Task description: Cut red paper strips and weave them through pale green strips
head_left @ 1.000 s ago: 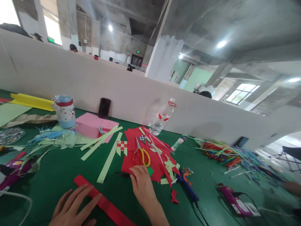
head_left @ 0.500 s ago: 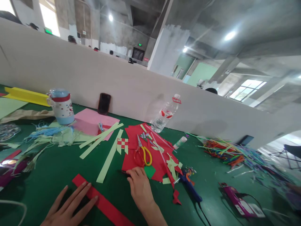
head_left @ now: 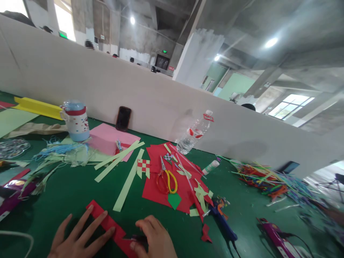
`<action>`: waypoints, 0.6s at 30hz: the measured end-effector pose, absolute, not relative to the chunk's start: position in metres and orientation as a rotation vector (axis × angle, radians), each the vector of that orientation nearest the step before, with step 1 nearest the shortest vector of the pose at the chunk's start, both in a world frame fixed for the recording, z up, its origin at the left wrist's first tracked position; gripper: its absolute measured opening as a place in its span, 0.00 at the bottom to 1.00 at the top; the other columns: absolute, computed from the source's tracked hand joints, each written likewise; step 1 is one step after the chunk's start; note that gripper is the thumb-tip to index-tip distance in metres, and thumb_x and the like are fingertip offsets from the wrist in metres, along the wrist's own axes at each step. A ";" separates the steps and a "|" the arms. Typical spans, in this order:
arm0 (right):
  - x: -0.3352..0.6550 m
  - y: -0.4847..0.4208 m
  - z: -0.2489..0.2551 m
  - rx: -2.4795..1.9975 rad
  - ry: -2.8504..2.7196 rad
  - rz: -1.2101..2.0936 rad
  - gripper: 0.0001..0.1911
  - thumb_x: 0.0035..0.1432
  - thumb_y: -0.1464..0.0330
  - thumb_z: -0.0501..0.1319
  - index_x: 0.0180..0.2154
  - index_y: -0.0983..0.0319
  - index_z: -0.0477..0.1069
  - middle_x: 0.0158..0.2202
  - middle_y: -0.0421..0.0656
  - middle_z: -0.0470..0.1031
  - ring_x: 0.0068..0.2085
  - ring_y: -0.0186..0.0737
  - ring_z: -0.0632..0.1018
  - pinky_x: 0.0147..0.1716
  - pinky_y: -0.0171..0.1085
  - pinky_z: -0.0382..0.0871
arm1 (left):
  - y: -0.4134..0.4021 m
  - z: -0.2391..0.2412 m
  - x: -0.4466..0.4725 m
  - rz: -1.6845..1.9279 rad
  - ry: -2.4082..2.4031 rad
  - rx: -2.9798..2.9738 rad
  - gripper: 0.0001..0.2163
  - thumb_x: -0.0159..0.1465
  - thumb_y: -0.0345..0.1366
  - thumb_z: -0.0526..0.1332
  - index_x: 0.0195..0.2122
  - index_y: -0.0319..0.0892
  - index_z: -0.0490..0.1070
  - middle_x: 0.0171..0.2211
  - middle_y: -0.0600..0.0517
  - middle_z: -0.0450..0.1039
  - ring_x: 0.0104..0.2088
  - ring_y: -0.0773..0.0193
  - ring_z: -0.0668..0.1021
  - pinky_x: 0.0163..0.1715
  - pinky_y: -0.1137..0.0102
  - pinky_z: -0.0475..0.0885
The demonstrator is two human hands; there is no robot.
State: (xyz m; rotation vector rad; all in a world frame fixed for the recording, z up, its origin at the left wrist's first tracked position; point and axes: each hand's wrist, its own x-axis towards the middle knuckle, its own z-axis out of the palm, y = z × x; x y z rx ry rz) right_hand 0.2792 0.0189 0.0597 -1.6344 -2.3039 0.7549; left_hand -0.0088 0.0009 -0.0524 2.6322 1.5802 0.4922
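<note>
My left hand (head_left: 83, 234) lies spread on a red paper strip (head_left: 120, 233), its fingertips pressing the strip onto the green table. In my right hand (head_left: 158, 239) is a slim dark tool (head_left: 138, 238) with a thin pointed tip, its kind unclear. The tip lies over the strip, just right of my left fingers. Beyond my right hand, scissors (head_left: 168, 175) with red and yellow handles rest on red paper sheets (head_left: 151, 186). A red-and-pale-green checkered woven paper piece (head_left: 143, 166) lies beside them, near a long pale green strip (head_left: 129, 181).
A water bottle (head_left: 192, 134) leans near the low white wall (head_left: 150, 104). Right of the papers are a glue stick (head_left: 211, 167), a blue corded tool (head_left: 223, 222) and a purple corded device (head_left: 278, 236). At left stand a cup (head_left: 77, 123) and a phone (head_left: 123, 118).
My right hand has moved from the near edge of the red sheets down to the red strip, bringing the slim dark tool. My left hand stays on the strip. The view has shifted slightly.
</note>
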 end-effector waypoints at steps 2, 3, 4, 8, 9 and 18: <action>0.283 0.016 0.058 -1.742 -2.350 0.789 0.23 0.48 0.69 0.70 0.49 0.57 0.74 0.46 0.46 0.76 0.47 0.52 0.77 0.45 0.39 0.69 | 0.002 -0.051 -0.009 0.487 1.567 2.621 0.34 0.54 0.45 0.68 0.60 0.77 0.58 0.66 0.57 0.63 0.64 0.30 0.64 0.58 0.26 0.43; 0.286 0.014 0.057 -1.794 -2.367 0.807 0.23 0.48 0.69 0.70 0.48 0.58 0.74 0.46 0.46 0.76 0.48 0.53 0.77 0.45 0.39 0.68 | 0.002 -0.049 -0.009 0.467 1.557 2.619 0.34 0.54 0.46 0.67 0.60 0.78 0.57 0.66 0.57 0.63 0.63 0.29 0.64 0.56 0.25 0.47; 0.288 0.012 0.055 -1.834 -2.373 0.818 0.22 0.48 0.70 0.69 0.47 0.58 0.74 0.46 0.47 0.76 0.47 0.53 0.77 0.45 0.39 0.68 | 0.002 -0.046 -0.009 0.440 1.549 2.616 0.34 0.55 0.46 0.67 0.61 0.78 0.56 0.66 0.57 0.63 0.63 0.28 0.64 0.54 0.25 0.50; 0.294 0.002 0.051 -1.874 -2.288 0.761 0.19 0.48 0.73 0.66 0.44 0.58 0.74 0.44 0.46 0.75 0.46 0.50 0.76 0.44 0.38 0.66 | 0.001 -0.024 -0.004 0.306 1.561 2.558 0.30 0.60 0.46 0.63 0.62 0.77 0.55 0.68 0.54 0.59 0.65 0.30 0.62 0.51 0.27 0.57; 0.294 0.000 0.051 -1.858 -2.267 0.740 0.18 0.48 0.73 0.66 0.43 0.58 0.74 0.44 0.45 0.75 0.45 0.49 0.76 0.44 0.38 0.66 | 0.001 -0.016 -0.003 0.279 1.577 2.531 0.29 0.60 0.46 0.63 0.61 0.76 0.56 0.68 0.53 0.57 0.65 0.31 0.62 0.52 0.27 0.57; 0.284 -0.003 0.055 -1.896 -2.304 0.579 0.14 0.46 0.74 0.67 0.38 0.59 0.77 0.41 0.47 0.77 0.44 0.52 0.77 0.43 0.40 0.67 | 0.012 0.012 0.002 0.204 1.562 2.403 0.31 0.59 0.44 0.65 0.62 0.70 0.58 0.67 0.49 0.59 0.67 0.37 0.60 0.60 0.30 0.45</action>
